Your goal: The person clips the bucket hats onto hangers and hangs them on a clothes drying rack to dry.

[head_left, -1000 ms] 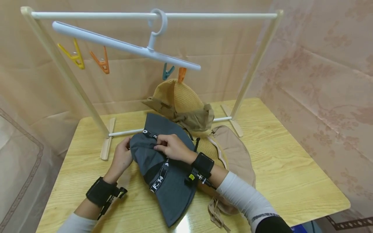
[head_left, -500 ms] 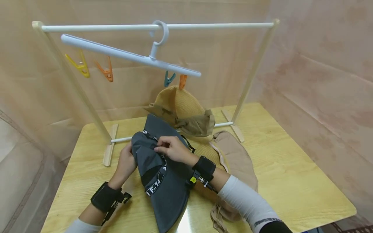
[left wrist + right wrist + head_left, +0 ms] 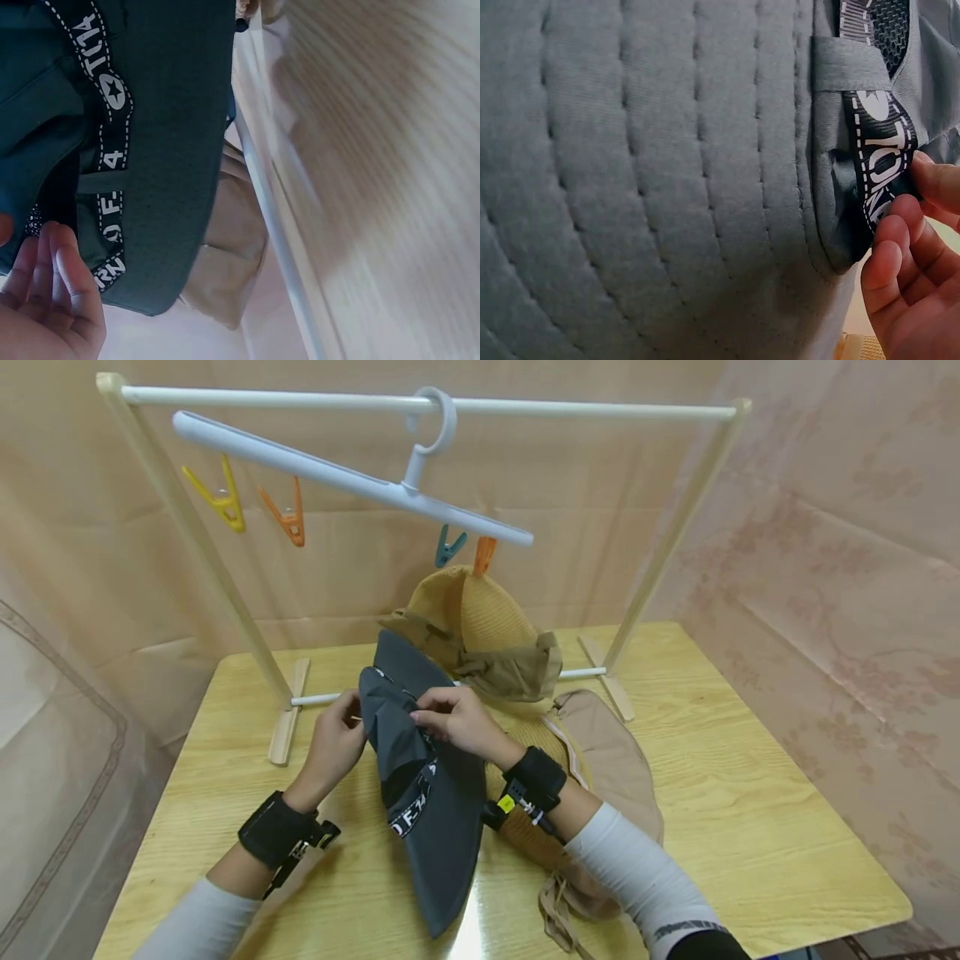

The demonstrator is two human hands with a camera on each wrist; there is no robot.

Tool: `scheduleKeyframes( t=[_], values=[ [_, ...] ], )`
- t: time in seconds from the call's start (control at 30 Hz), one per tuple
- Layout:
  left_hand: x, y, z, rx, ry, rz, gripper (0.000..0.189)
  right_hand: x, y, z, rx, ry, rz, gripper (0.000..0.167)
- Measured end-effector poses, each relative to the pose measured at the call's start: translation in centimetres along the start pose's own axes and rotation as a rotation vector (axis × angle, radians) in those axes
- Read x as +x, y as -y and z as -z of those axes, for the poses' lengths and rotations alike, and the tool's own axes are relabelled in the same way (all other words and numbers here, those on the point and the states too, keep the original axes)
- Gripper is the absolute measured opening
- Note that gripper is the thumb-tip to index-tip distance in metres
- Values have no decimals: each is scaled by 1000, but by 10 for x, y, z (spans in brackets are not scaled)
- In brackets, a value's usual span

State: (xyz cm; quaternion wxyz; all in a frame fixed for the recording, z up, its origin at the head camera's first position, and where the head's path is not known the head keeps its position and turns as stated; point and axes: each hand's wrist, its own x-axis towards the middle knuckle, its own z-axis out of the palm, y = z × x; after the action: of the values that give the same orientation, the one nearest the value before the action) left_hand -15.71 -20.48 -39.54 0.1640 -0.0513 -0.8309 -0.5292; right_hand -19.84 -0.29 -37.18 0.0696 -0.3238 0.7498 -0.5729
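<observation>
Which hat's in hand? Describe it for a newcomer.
Find the rack on the wooden table. In front of it, the left hand and right hand hold a dark grey hat. Unlike the tan hats nearby, it has a black band with white lettering.

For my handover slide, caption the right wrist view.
Right hand pinching a grey stitched fabric hat at its black, white-lettered ribbon band.

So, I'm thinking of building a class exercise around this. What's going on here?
A person is handling a dark grey hat with both hands. The left hand holds it at the crown, while the right hand pinches its lettered band. Behind it, a yellow hat has an orange clip at its top, under a tilted hanger.
</observation>
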Motion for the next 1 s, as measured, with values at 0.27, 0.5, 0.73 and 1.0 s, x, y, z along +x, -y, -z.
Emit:
scheduleKeyframes(
  t=[0.27,0.5,0.73,1.0],
  values=[
    [3,-7,-1,-34,0,-50,20,5,-2,4,99,-63,-47,11],
    [3,-10,-1,-90,27,-111,28,7,1,6,141,-52,-58,14],
    [2,-10,-2,-184,26,-165,32,10,4,5,149,-43,-65,15],
    [3,-10,-4,-163,27,-224,30,14,7,4,117,-23,-33,15]
  ],
)
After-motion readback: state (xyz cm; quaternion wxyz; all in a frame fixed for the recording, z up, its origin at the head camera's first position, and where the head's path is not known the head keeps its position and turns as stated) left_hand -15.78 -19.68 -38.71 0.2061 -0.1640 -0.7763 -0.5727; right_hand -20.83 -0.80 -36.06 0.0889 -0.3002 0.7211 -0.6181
